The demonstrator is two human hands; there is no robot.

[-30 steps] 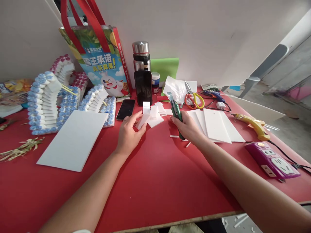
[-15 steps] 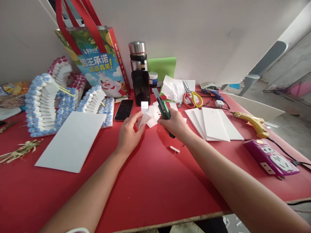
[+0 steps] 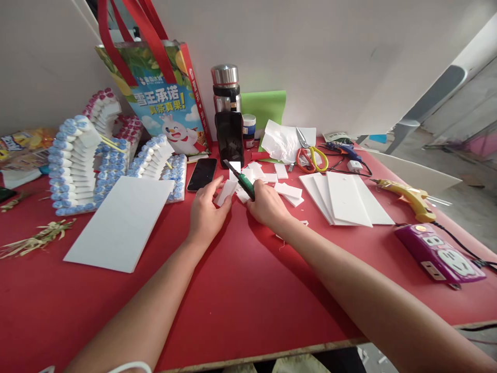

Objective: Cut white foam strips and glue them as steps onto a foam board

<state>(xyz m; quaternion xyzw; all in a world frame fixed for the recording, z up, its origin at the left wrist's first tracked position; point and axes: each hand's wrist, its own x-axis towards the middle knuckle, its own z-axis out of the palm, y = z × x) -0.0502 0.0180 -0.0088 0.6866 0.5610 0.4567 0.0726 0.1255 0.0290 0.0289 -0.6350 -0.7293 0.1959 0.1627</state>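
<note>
My right hand is wrapped round a green utility knife, its blade slanting up and to the left over a heap of small white pieces. My left hand holds a small white foam-board piece between thumb and fingers, just left of the knife. Several more small white rectangles lie loose beyond and to the right of my right hand. Part of a little white scrap shows beside my right forearm.
Large white boards lie at left, with more boards at right. Around them are blue-and-white folded models, a phone, a steel flask, scissors, a yellow glue gun and a purple power strip.
My right hand has moved left and down with the knife, uncovering small white pieces to its right. The knife now lies flatter, closer to my left hand. The view has shifted slightly.
</note>
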